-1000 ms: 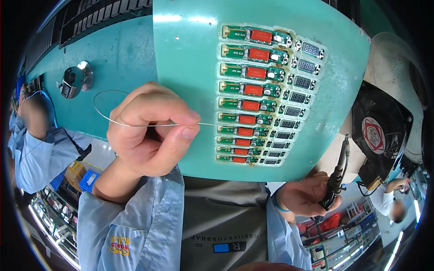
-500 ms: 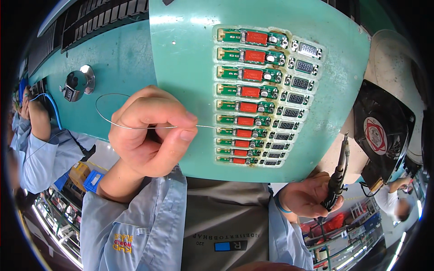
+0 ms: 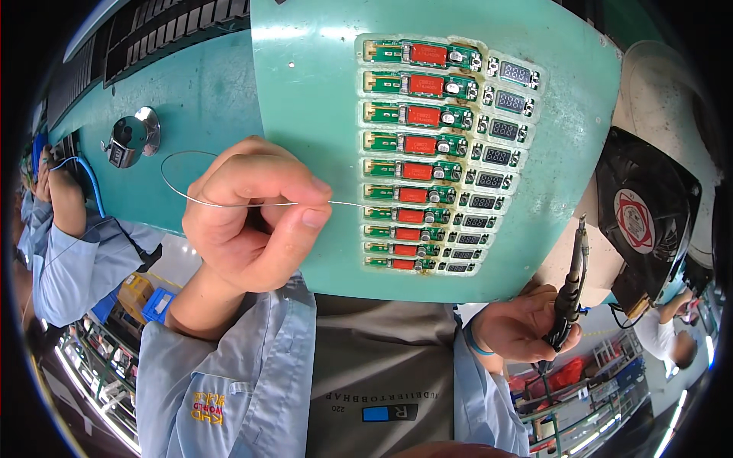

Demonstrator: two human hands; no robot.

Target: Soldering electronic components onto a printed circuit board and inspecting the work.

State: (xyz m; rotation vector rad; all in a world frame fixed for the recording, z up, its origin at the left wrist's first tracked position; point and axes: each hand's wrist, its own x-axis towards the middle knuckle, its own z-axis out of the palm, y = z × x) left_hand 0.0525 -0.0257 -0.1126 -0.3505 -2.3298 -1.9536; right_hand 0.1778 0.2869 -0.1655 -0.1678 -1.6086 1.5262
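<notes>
My left hand [image 3: 252, 217] is closed, pinching a thin solder wire [image 3: 183, 192] between thumb and forefinger. The wire loops out behind the hand, and its front end reaches the left edge of a circuit board [image 3: 385, 214] in the lower half of the column. Whether the tip touches cannot be made out. Several such green boards with red blocks lie in slots of a green panel [image 3: 313, 99], each beside a small digit display [image 3: 496, 155]. At the lower right, my right hand [image 3: 519, 324] grips a soldering iron [image 3: 569, 294], its tip pointing up, away from the boards.
A black fan [image 3: 645, 202] stands at the right beside the panel. On the green bench [image 3: 198, 99] at the left sits a round metal piece with a small display [image 3: 126, 145]. A co-worker's arm [image 3: 72, 252] shows at the far left; another person [image 3: 676, 343] is at the far right.
The panel with its boards appears slightly higher in the picture. The left hand and wire have risen a little too, with the wire end still by the same board. The iron has shifted up slightly.
</notes>
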